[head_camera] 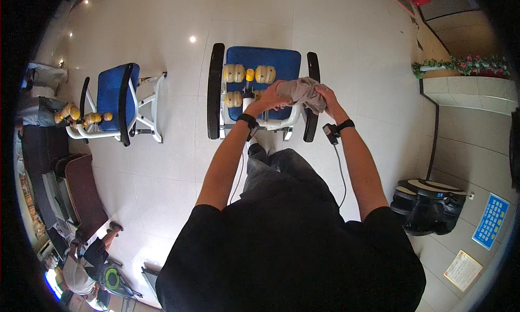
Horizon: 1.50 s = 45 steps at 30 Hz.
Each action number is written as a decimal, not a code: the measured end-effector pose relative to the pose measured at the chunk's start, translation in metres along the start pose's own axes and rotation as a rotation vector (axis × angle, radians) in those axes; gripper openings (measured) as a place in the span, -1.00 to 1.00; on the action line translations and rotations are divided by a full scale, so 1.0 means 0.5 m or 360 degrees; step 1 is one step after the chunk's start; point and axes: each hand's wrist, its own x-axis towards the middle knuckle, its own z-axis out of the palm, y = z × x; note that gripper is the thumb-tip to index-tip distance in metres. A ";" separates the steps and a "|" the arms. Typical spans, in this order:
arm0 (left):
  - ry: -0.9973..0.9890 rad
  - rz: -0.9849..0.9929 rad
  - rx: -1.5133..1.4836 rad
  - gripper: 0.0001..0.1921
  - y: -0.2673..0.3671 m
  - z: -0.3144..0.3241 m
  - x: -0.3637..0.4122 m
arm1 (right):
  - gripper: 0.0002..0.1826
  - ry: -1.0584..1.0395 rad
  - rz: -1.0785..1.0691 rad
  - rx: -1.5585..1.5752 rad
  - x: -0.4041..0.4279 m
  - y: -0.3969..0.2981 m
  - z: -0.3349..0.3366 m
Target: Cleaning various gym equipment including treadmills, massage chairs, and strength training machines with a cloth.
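Note:
Both of my hands grip a crumpled greyish-pink cloth point(301, 92) above the right part of a massage chair. My left hand point(269, 100) holds the cloth's left end, and my right hand point(330, 102) pinches its right side. Below lies the chair's blue padded seat point(264, 54), flanked by a black left armrest point(216, 90) and a black right armrest point(312, 68). Ribbed yellowish rollers point(266, 74) sit on a white frame over the seat; my left hand partly hides a lower one. A yellow-capped post point(250, 75) stands between the upper rollers.
A second blue chair point(109, 97) with rollers stands to the left. Brown padded furniture point(85, 194) lines the left side, with a person point(79, 271) at lower left. A black massage machine point(428, 206) is by the right wall. Artificial flowers point(467, 65) top a ledge.

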 end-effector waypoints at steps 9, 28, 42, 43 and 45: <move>0.0633 -0.0298 0.0009 -0.26 -0.038 0.041 0.030 | -0.46 -0.0038 -0.0432 0.0429 -0.047 0.060 0.108; 0.0808 0.0479 0.1163 -0.54 0.098 0.231 -0.117 | -0.66 -0.0414 -0.0718 -0.2044 -0.071 -0.021 -0.120; 0.1583 -0.0687 0.0622 -0.57 -0.096 0.693 0.049 | -0.82 -0.1241 -0.1028 -0.2162 0.261 0.062 -0.291; 0.1627 -0.0690 0.0618 -0.57 -0.121 0.706 0.075 | -0.78 -0.1278 -0.1192 -0.1979 0.290 0.069 -0.289; 0.1766 -0.0984 0.0698 -0.62 -0.169 0.732 0.131 | -0.70 -0.1235 -0.1276 -0.2294 0.322 0.100 -0.309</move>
